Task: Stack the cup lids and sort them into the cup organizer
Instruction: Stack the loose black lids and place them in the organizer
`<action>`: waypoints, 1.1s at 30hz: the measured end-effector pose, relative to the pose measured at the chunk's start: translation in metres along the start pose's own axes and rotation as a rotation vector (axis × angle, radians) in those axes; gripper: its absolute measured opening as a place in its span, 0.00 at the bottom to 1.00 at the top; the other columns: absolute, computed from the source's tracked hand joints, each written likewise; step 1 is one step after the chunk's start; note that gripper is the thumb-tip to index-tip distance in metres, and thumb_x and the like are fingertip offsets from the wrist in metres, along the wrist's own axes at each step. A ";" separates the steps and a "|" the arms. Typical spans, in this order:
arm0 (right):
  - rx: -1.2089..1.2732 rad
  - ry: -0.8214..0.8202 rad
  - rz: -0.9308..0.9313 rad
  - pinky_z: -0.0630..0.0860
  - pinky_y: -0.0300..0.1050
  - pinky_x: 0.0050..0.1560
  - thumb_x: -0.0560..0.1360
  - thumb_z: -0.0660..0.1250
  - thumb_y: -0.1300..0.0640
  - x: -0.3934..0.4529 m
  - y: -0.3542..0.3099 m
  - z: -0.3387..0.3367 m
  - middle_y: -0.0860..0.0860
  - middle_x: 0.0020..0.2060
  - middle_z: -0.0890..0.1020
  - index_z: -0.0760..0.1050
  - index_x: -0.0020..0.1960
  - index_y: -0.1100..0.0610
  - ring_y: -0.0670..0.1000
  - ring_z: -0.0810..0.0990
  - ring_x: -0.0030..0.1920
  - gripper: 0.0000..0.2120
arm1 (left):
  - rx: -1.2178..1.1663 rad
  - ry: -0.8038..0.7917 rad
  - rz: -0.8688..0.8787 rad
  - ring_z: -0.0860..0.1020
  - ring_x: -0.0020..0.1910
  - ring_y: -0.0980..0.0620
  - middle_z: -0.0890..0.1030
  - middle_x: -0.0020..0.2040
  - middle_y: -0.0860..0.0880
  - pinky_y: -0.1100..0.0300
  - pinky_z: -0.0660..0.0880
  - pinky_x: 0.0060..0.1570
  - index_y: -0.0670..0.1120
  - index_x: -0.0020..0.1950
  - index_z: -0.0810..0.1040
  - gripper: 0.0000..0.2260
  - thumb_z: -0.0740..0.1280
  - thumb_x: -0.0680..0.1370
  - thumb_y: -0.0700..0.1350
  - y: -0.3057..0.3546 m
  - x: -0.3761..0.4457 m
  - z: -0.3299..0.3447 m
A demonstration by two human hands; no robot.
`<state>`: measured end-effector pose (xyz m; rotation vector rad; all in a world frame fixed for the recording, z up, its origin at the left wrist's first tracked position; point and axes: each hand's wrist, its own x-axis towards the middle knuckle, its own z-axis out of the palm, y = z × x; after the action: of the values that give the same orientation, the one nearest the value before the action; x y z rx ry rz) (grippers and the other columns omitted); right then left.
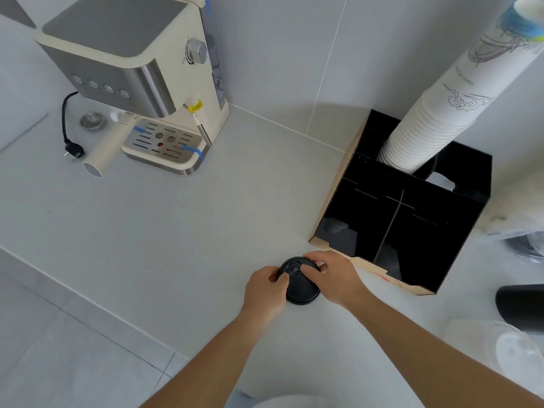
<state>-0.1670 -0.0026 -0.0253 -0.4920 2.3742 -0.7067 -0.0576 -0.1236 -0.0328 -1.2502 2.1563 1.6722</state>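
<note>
Hands first: your left hand (266, 285) and right hand (329, 275) both pinch the round black plastic cup lids (301, 287), low in the frame's centre on the pale grey counter (176, 231). Square the rims flush before lifting, then aim for a near compartment of the black cardboard cup organizer (412, 213), just right.
</note>
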 end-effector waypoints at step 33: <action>0.179 0.016 0.205 0.71 0.38 0.40 0.77 0.68 0.48 -0.015 0.009 -0.004 0.47 0.45 0.81 0.80 0.53 0.50 0.51 0.79 0.47 0.08 | 0.117 0.020 0.133 0.78 0.33 0.58 0.84 0.37 0.53 0.73 0.70 0.31 0.49 0.45 0.83 0.05 0.69 0.72 0.44 0.000 0.000 0.004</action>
<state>-0.1596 0.0140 -0.0213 -0.1646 2.3074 -0.8196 -0.0588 -0.1196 -0.0343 -1.1200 2.3586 1.5597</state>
